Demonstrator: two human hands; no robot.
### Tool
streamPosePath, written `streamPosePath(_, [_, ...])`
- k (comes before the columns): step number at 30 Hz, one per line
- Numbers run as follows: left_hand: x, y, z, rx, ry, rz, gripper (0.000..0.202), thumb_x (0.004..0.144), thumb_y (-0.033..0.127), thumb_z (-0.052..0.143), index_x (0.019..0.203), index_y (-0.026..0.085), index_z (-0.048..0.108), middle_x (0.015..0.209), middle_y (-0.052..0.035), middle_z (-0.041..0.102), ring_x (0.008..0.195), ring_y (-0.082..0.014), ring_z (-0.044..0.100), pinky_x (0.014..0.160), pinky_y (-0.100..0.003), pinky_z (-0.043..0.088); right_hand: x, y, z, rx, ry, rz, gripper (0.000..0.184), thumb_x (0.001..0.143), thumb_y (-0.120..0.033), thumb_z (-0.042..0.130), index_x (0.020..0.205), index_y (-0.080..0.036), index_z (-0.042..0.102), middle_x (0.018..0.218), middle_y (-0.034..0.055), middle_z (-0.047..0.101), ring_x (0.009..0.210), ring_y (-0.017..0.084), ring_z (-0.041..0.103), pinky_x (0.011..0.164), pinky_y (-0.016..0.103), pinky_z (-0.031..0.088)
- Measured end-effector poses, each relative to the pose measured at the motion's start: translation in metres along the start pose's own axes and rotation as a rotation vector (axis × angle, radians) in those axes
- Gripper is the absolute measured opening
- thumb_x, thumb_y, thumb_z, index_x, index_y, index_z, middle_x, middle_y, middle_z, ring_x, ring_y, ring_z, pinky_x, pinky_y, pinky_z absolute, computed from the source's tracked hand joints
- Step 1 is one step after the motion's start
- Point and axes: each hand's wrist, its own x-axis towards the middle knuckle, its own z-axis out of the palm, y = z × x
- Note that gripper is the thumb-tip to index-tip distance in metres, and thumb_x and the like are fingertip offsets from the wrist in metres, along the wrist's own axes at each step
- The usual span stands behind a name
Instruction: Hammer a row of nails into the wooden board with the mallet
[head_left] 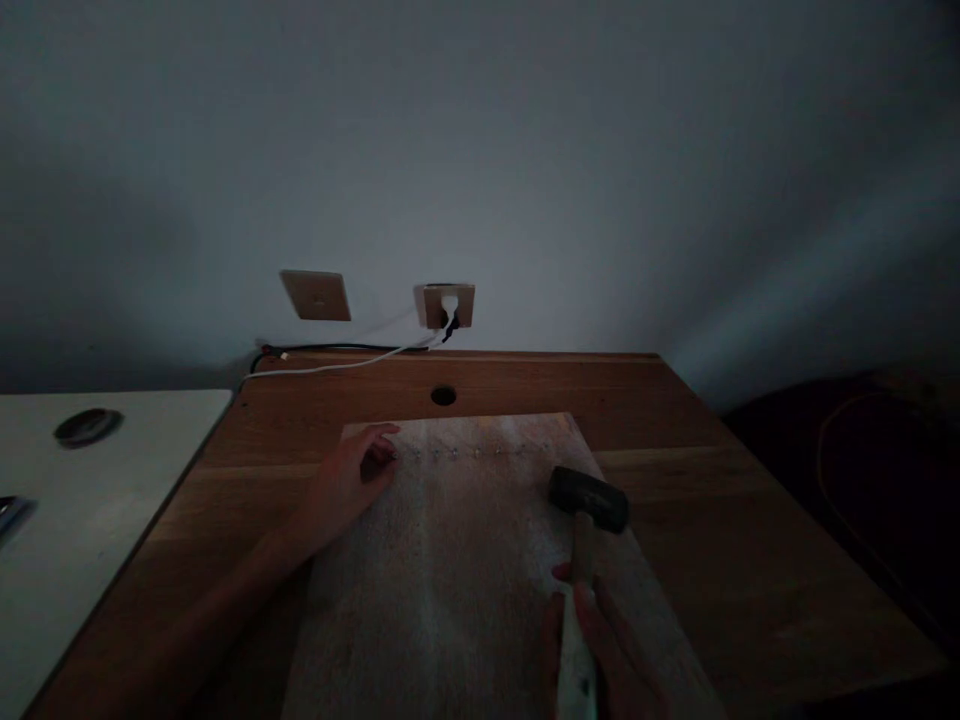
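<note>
Dim view of a wooden worktop (750, 570) set against a pale wall (540, 170), with a rough, flat board (450, 600) lying on it at 6 o'clock, lower end cut off by the frame. Near the board's 12 o'clock edge, a row of small, nail-like metal pieces (454, 453), spaced apart from one another. At the board's 11 o'clock corner, the left hand (349, 485), with bent fingers and with thumb and forefinger drawn close at the row's 9 o'clock end; too dark to tell whether pinching a piece or merely touching one. At the board's 4 o'clock side, the right hand (611, 645), curled around the pale grip of a mallet (583, 548). Mallet tilted slightly, with its black head (589, 498) toward the board's 2 o'clock side, near the row's 3 o'clock end; contact with the board impossible to tell. Beyond the board, toward 12 o'clock, a dark round hole (443, 396) in the worktop, and above it a wall socket (466, 302) with a white plug (449, 303). Toward 9 o'clock from there, a white cable (322, 370) and a black cable (352, 347). At 10 o'clock, a second wall plate (315, 296). At 8 o'clock, beside the worktop, a white surface (127, 500) bearing a dark round object (88, 427).
</note>
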Motion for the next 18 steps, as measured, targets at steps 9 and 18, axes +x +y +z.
streamPosePath(9, [0.000,0.001,-0.002,0.018,-0.001,0.019,0.037,0.089,0.032,0.061,0.125,0.025,0.061,0.101,-0.0017,0.074,0.090,-0.0162,0.071,0.094,-0.037,0.059,-0.007,0.028,0.023,0.073,0.051,-0.148,0.110,0.083,-0.078,0.070,0.167,-0.032,0.015,0.139,0.0181,0.064,0.092,0.030,0.077,0.076,0.043,0.065])
streamPosePath(18, [-0.019,-0.001,-0.014,0.190,0.047,0.081,0.039,0.091,0.041,0.058,0.127,0.027,0.063,0.130,-0.0070,0.070,0.119,-0.0248,0.068,0.108,-0.046,0.058,-0.001,0.020,-0.005,-0.378,-0.103,-0.407,0.063,0.086,-0.046,0.074,0.145,-0.027,0.065,0.087,0.0057,0.074,0.070,0.023,0.071,0.072,0.038,0.061])
